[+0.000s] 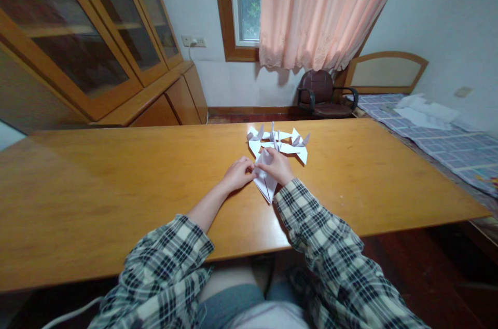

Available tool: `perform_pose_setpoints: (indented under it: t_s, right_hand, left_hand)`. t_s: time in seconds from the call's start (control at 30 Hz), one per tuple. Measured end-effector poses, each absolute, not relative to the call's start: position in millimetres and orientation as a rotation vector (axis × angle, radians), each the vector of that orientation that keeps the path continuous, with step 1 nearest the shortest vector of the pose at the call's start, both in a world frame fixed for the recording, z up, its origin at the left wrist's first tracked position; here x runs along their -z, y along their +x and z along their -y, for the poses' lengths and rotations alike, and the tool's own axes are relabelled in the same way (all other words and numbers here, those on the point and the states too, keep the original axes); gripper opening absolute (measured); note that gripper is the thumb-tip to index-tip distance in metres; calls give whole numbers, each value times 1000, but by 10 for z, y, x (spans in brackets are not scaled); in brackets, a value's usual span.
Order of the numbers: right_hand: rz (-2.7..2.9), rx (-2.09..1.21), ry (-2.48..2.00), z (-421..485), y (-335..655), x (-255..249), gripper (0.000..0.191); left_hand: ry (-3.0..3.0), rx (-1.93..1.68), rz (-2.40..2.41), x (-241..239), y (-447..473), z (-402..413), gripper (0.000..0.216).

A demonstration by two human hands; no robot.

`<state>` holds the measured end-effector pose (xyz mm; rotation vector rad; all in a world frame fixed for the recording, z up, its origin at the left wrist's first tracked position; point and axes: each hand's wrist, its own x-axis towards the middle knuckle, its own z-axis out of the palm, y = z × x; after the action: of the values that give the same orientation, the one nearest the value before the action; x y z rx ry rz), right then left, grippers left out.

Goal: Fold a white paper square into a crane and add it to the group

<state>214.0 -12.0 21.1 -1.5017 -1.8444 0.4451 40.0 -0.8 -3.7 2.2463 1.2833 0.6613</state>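
Observation:
A white folded paper piece lies on the wooden table in front of me, its point towards me. My left hand pinches its left upper edge with closed fingers. My right hand presses and grips its top from the right, fingers curled on the paper. Just beyond my hands, several finished white paper cranes stand together on the table. Both forearms wear plaid sleeves.
A wooden glass-door cabinet stands at the left. A dark chair sits under the curtained window. A bed with a patterned cover and white cloths runs along the right of the table.

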Motion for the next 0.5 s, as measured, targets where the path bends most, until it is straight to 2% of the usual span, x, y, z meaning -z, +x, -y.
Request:
perform_pose_setpoints:
  t_s: [0.27, 0.5]
  right_hand:
    - [1863, -465, -1459, 95, 2156, -181, 34]
    - [1842, -477, -1426, 89, 2161, -166, 33]
  left_hand:
    - [2266, -719, -1140, 57, 331, -4, 30]
    - [2278, -760, -1160, 94, 326, -28, 25]
